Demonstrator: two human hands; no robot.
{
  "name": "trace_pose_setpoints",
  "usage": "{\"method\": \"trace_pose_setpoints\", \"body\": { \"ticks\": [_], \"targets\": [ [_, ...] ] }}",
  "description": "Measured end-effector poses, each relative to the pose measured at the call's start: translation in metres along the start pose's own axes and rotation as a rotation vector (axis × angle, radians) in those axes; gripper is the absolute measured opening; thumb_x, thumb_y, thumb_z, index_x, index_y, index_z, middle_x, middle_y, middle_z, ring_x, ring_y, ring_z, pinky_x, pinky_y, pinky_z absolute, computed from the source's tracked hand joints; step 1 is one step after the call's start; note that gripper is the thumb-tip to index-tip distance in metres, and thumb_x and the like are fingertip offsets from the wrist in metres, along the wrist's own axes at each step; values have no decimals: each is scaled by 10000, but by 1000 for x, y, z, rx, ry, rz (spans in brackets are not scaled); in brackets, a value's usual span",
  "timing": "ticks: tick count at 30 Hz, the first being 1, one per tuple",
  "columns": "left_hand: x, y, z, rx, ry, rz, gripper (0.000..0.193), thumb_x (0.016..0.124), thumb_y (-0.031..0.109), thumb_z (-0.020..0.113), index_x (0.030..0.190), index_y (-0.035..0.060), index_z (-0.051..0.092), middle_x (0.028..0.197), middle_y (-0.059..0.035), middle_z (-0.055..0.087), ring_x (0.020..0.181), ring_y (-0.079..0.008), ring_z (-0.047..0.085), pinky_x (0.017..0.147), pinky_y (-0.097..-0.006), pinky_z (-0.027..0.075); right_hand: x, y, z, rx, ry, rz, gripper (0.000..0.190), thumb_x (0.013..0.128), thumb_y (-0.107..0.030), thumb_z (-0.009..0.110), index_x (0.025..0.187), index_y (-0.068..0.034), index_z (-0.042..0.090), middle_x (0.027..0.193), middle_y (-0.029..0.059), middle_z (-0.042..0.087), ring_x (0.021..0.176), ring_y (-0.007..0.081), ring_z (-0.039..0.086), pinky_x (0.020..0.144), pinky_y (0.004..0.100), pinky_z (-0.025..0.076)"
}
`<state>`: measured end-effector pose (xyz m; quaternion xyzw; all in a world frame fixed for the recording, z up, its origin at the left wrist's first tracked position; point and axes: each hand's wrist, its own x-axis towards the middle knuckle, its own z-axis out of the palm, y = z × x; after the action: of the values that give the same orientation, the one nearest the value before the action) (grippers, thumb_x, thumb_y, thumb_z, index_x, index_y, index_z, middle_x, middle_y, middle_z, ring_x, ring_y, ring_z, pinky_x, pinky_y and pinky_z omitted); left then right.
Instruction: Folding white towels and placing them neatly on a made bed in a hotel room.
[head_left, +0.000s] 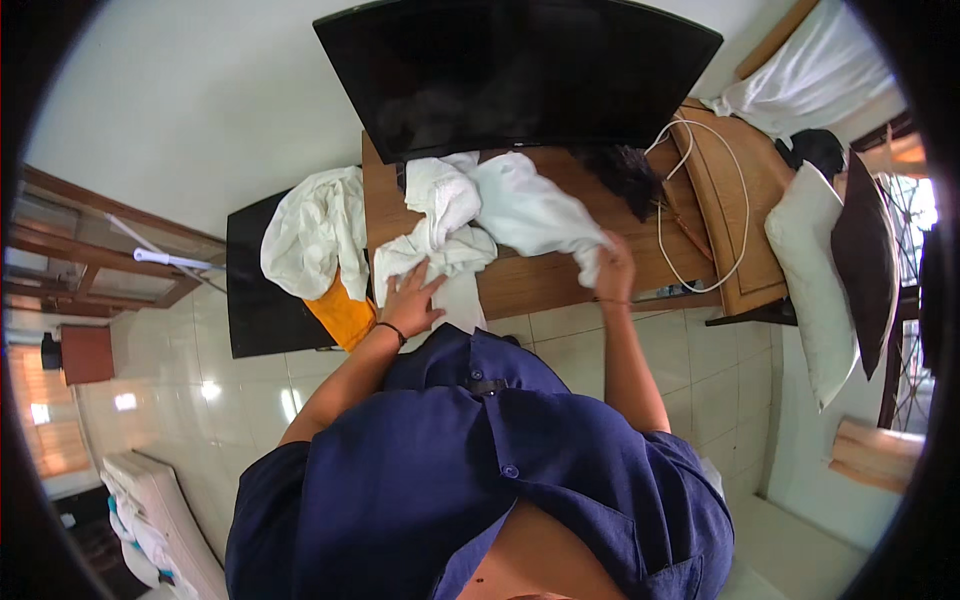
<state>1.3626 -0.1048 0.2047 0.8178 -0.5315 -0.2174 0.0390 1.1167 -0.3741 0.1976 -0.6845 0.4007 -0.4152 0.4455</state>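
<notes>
My right hand (616, 268) grips one end of a white cloth (529, 199), pulled out to the right over the wooden tabletop (525, 289). The cloth's other end meets a crumpled heap of white towels (442, 199) at the table's left part. My left hand (411, 298), fingers spread, rests on the near edge of that heap. Part of the heap hangs over the front edge towards my shirt. Whether the stretched cloth is a separate piece from the heap, I cannot tell.
Behind the cloths stands a large black television (517, 75). White fabric (319, 232) and an orange cloth (341, 315) lie on a black surface (255, 307) at left. A dark feathery duster (622, 176) and a looped white cable (742, 217) are at right, near pillows (810, 270).
</notes>
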Motion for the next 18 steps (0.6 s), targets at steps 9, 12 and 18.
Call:
{"method": "trace_pose_setpoints", "body": {
  "ticks": [9, 12, 18],
  "targets": [
    [12, -1, -3, -195, 388, -126, 439, 707, 329, 701, 1080, 134, 575, 1205, -141, 549, 1117, -311, 513, 925, -478, 360, 80, 10, -91, -2, -25, 64, 273, 839, -11, 499, 1098, -6, 585, 1071, 70, 597, 945, 162, 547, 857, 269, 420],
    [25, 9, -14, -213, 596, -155, 401, 701, 315, 717, 1016, 109, 578, 1001, -115, 599, 935, -299, 573, 780, -417, 424, 69, 12, -86, -41, -144, 69, 289, 826, -32, 519, 1107, -16, 585, 1084, 79, 592, 953, 175, 551, 861, 269, 417],
    [60, 20, -38, -178, 738, -334, 432, 724, 288, 719, 1060, 56, 576, 951, -145, 612, 897, -323, 589, 750, -381, 475, 51, 0, -75, 22, -79, 81, 386, 818, -52, 570, 1201, -16, 538, 1161, 116, 571, 1016, 205, 552, 875, 292, 421]
  ]
}}
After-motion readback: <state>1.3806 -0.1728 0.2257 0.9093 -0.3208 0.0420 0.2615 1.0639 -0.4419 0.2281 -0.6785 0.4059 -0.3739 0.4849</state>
